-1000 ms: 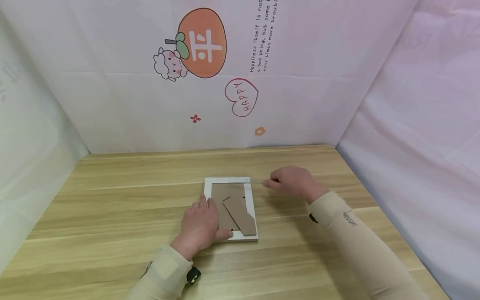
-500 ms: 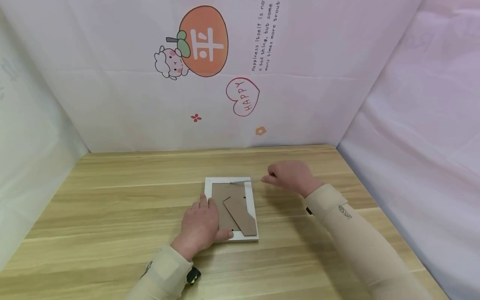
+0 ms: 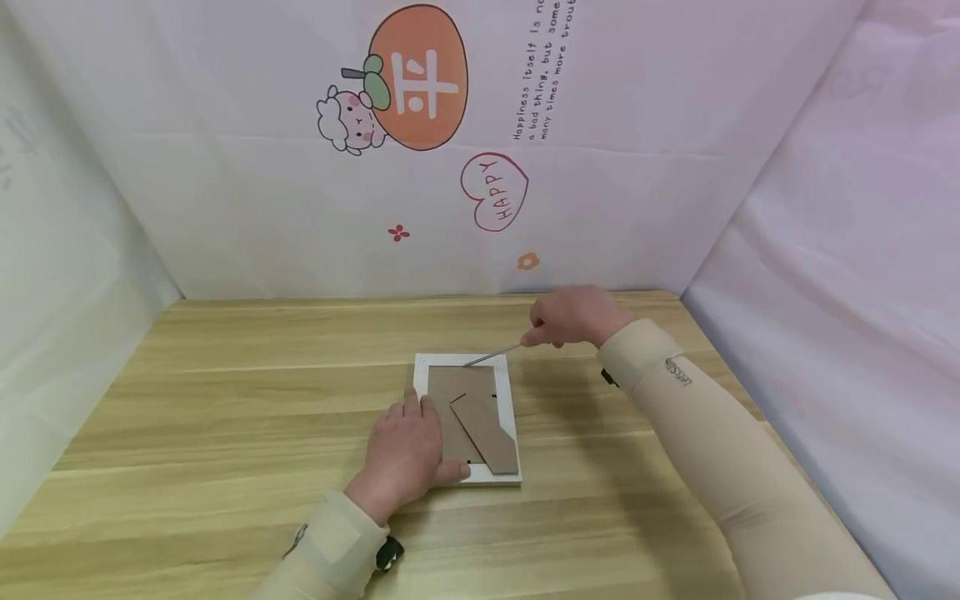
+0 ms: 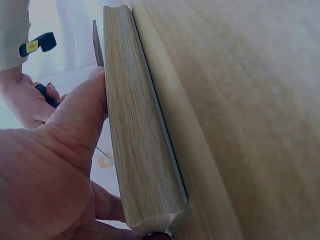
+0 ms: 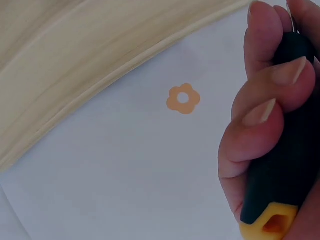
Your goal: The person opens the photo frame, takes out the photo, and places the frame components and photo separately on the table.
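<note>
A white-edged picture frame (image 3: pixel 506 412) lies face down on the wooden table, showing its brown backing board (image 3: pixel 457 380) and slanted easel leg (image 3: pixel 489 442). My left hand (image 3: pixel 405 446) presses on the frame's left side, fingers extended, thumb at the lower edge. In the left wrist view the frame's wood-grain side (image 4: pixel 137 115) is close beside the thumb. My right hand (image 3: pixel 573 317) grips a screwdriver; the right wrist view shows its dark green handle (image 5: pixel 280 175) with a yellow end. The thin metal shaft (image 3: pixel 491 357) slants down, its tip at the backing's top edge.
The wooden table (image 3: pixel 247 400) extends around the frame. A white printed cloth (image 3: pixel 285 225) hangs behind the table's far edge, with more white cloth (image 3: pixel 840 292) along the right side and on the left. Both wrists wear black-buckled straps over beige sleeves.
My right hand has risen and moved toward the far edge, tilting the screwdriver more steeply while its tip stays at the backing's top edge. The left hand and frame hold still.
</note>
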`<state>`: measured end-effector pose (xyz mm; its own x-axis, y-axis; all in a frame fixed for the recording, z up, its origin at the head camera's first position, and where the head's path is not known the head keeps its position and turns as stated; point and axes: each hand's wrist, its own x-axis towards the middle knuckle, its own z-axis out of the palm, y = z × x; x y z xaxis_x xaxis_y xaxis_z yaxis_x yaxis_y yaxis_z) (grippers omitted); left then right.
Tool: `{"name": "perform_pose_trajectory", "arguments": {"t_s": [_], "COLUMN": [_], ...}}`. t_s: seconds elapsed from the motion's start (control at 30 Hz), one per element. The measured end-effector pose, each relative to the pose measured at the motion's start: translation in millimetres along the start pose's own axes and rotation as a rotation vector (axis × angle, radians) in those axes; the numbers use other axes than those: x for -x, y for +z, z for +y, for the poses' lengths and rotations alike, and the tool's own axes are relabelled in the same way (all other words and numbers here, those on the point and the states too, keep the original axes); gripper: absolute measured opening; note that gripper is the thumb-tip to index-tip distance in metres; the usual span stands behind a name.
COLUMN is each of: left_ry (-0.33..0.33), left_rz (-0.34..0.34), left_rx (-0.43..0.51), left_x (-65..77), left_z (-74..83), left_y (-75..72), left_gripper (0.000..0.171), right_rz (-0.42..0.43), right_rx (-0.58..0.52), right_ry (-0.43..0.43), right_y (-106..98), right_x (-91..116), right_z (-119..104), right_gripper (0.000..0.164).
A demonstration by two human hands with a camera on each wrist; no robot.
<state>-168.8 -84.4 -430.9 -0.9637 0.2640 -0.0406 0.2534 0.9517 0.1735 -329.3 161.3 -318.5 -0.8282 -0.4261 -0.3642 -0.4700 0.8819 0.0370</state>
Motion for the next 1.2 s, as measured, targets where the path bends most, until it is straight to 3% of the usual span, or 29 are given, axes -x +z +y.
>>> {"name": "perform_pose_trajectory", "arguments": {"t_s": [0.33, 0.67, 1.2], "left_ry": [-0.003, 0.0, -0.008], "left_rz": [-0.032, -0.022, -0.01], "left_rx": [-0.03, -0.035, -0.018], "left_x": [-1.2, -2.5, -3.0], "left_z": [2.6, 2.3, -2.4], "left_y": [-1.5, -1.5, 0.0], "left_gripper": [0.116, 0.116, 0.115], "right_rz": [-0.12, -0.229, -0.261], "right_rx": [-0.093, -0.186, -0.162], "right_ry": [0.001, 0.034, 0.0], "right_y": [-14.4, -22.4, -22.8], "right_x": [-13.7, -28.1, -49.8], "right_z": [9.5, 14.2, 15.8], "right_gripper": [0.04, 0.041, 0.041]}}
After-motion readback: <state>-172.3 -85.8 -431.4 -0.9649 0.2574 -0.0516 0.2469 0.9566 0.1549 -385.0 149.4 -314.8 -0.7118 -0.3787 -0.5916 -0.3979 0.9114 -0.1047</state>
